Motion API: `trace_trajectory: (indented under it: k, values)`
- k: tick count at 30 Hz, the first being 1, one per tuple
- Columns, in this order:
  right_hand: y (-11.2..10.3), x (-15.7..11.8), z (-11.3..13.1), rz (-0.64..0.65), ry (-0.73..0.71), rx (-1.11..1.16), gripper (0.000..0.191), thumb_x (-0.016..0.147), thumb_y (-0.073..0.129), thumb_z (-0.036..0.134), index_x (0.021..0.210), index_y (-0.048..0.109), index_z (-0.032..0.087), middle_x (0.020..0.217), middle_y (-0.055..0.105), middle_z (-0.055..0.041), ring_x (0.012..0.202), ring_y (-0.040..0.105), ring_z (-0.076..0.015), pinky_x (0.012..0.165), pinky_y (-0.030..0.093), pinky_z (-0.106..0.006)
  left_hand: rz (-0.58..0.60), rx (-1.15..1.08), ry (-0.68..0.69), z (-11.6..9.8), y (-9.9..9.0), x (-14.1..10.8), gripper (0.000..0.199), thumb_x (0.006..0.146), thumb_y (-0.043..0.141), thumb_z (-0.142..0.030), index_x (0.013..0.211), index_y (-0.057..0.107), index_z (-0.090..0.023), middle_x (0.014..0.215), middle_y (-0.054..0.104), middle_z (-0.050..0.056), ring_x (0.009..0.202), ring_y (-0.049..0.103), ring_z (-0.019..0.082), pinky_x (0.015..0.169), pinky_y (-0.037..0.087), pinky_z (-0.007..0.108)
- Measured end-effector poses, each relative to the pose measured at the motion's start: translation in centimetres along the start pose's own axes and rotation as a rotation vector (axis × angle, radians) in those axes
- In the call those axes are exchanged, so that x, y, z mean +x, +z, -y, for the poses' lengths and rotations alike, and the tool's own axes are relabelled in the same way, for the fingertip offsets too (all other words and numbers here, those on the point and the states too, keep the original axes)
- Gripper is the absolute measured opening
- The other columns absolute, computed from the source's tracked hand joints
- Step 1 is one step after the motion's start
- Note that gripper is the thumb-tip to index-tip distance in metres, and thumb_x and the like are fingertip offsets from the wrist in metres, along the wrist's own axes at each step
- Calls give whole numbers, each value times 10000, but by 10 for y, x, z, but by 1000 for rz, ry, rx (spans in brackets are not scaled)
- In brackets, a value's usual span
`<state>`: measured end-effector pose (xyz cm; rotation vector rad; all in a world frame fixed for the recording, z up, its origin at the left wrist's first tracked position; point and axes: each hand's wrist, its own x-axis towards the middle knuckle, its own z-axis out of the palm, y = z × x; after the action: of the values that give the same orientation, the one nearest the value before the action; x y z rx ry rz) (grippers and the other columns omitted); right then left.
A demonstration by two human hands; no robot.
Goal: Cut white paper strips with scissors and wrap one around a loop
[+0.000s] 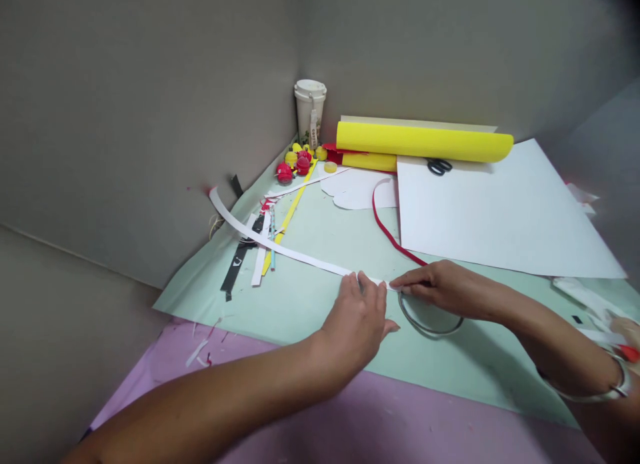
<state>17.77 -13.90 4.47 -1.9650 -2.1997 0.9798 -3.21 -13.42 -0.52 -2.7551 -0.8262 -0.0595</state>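
Observation:
A long white paper strip (pixel 300 256) curves from the upper left down to both hands, its far end raised off the table. My left hand (pixel 357 314) rests on the strip near its right end, fingertips pressed down on it and thumb apart. At the strip's right end, my right hand (pixel 440 287) pinches it between thumb and fingers. A metal ring (pixel 430 332) shows just below my right hand. Behind that hand a red strip (pixel 387 234) curves up, its lower end hidden by the hand.
Yellow roll (pixel 425 142), white sheet (pixel 500 217) and black scissors (pixel 440 167) lie at the back right. Red and yellow balls (pixel 295 163) sit by a white cup (pixel 310 111). Black scraps (pixel 240 261) and a yellow strip (pixel 295 214) are left. Part of another person's hand (pixel 627 334) shows far right.

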Motion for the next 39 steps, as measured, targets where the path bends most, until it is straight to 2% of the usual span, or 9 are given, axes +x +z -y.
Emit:
trace_trajectory:
  k: [6,10,17,19,23,28,30,34,39]
  values:
    - [-7,-11,4,-7,99,62,366,876,478,394,1151,699,300,879,744,4,766,652,-184,659,476,-263,-30,34,19,0,0,-1,626,946,344,-500,1406,422,-83,1288,530,284,1195,515,354,979,344,464]
    - [-15,-18,3,-38,146,206,414,871,492,432,1198,666,248,775,697,-8,677,601,-152,603,439,-248,-15,23,14,0,-2,-1,621,943,354,-500,1400,431,-87,1291,528,282,1185,523,360,978,348,462]
    - [-33,-14,10,-175,115,457,561,801,605,539,1265,613,223,806,665,-33,702,579,-156,630,474,-272,-39,14,15,1,0,0,623,940,360,-501,1388,437,-75,1278,530,289,1178,527,357,974,358,463]
    - [-33,-9,19,-221,73,445,528,810,607,516,1248,620,223,851,681,-41,726,599,-164,683,499,-295,-48,13,16,1,1,0,618,942,361,-496,1380,444,-69,1270,534,289,1176,524,361,966,364,464]
    - [-24,6,37,-312,-85,329,386,840,584,392,1183,653,230,1048,703,-56,932,642,-216,844,504,-348,-52,16,13,1,0,0,623,940,359,-503,1374,446,-64,1267,541,274,1176,518,356,972,363,465]
    - [-9,20,42,-385,-167,208,439,858,557,289,1297,561,284,1119,681,-39,1029,634,-204,912,492,-358,-53,8,9,2,-4,1,610,939,362,-502,1329,484,-49,1242,547,284,1155,529,353,963,368,453]
    - [-4,21,39,-480,-199,163,453,863,558,280,1315,536,263,1163,650,-60,1065,611,-208,919,485,-359,-46,-5,6,3,-4,1,605,940,361,-501,1331,483,-56,1248,544,280,1150,535,355,962,369,455]
    - [7,12,31,-738,-208,27,389,880,547,275,1263,557,206,1107,642,-92,1029,589,-225,896,474,-383,-16,-25,9,3,-3,1,606,944,356,-495,1376,447,-80,1277,533,276,1157,542,357,973,357,468]
    - [13,0,25,-819,-147,21,295,891,546,287,1174,602,221,1086,659,-65,983,605,-210,849,489,-366,-3,0,4,1,-2,0,620,939,359,-509,1394,435,-94,1279,540,268,1158,544,361,966,356,465]
